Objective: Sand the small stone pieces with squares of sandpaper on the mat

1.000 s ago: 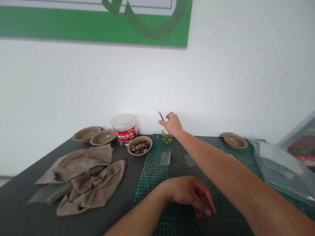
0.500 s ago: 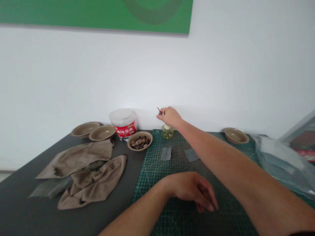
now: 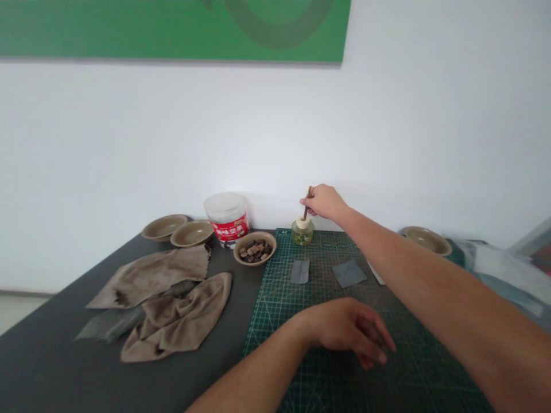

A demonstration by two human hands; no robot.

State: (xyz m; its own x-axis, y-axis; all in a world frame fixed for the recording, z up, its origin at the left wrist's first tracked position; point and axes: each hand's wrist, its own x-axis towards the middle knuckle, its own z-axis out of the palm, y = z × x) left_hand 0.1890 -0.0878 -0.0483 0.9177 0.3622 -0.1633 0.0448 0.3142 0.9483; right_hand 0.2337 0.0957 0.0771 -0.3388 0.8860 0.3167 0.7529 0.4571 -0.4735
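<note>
My right hand (image 3: 323, 201) pinches a thin brown stick (image 3: 306, 205) that stands nearly upright. Its lower end meets the cream-coloured top of a small glass jar (image 3: 302, 233) with a yellow-green patterned body; whether the tip goes inside is hidden. Low over the green cutting mat (image 3: 275, 304), my left hand (image 3: 350, 330) hangs with loosely bent, parted fingers and holds nothing visible. Between the jar and my left hand lie a small grey rectangular piece (image 3: 300, 272) and a larger grey square piece (image 3: 348, 273), flat on the mat.
A bowl of brown chunks (image 3: 255, 261) stands left of the jar, beside a clear plastic tub (image 3: 230, 221) with a red label. Further left are two bowls (image 3: 163, 227) and crumpled brown cloths (image 3: 181, 321). At right are another bowl (image 3: 428, 239) and a clear plastic bag (image 3: 508, 272).
My right hand has brought the stick down to the jar's top, and the stick now points downward. My left hand stays over the mat. The whole view has shifted slightly.
</note>
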